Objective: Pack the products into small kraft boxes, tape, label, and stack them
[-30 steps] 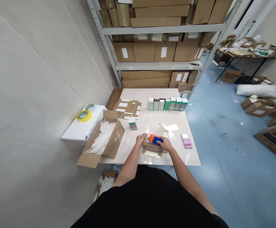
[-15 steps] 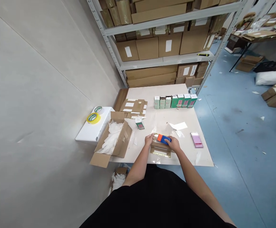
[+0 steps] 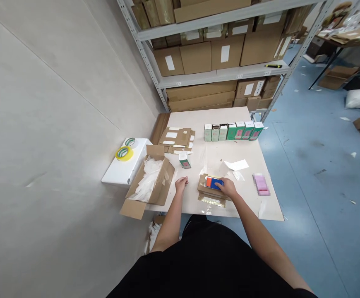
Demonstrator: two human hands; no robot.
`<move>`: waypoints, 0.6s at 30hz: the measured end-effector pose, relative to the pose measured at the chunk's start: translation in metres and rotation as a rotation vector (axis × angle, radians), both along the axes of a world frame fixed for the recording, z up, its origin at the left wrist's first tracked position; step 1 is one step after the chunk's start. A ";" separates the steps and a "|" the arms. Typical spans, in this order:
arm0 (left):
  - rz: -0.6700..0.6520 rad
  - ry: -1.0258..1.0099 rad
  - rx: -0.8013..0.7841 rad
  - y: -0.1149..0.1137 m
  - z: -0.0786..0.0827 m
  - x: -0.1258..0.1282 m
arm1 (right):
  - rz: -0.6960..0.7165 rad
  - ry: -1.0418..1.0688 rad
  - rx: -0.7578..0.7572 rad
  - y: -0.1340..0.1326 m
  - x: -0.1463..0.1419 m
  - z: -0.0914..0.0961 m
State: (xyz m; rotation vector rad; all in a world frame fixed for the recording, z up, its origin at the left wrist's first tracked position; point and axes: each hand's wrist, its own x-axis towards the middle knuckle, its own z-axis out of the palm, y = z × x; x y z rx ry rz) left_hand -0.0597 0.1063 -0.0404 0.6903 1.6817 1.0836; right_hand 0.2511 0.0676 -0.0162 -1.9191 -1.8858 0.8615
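Observation:
My right hand (image 3: 228, 188) is closed on a blue-and-orange block-shaped object (image 3: 217, 183), whose exact kind I cannot make out. This object lies against the top of a small brown cardboard box (image 3: 202, 188) with shiny tape along its near edge. To the left of that carton, my left hand (image 3: 181, 183) is over the tabletop with its fingers drawn together. Whatever it may pinch is too small to make out. Beyond the left hand stands a small green-and-white box (image 3: 184, 159).
An open carton (image 3: 164, 182) with white wrapping stands left, beside tape rolls (image 3: 124, 153) on a white box. Flattened cardboard (image 3: 176, 137) lies farther back. Several green-and-white boxes (image 3: 231, 131) line the back right, near white paper (image 3: 238, 165) and a blurred pink item (image 3: 261, 184). Shelving (image 3: 217, 75) stands behind.
My left hand has come off the cardboard box and moved left, away from it. My right hand stays on the blue-and-orange object. The view has shifted slightly.

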 end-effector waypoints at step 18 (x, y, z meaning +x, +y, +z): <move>-0.340 -0.181 -0.381 -0.002 -0.022 0.086 | -0.198 0.254 0.001 -0.020 0.016 0.003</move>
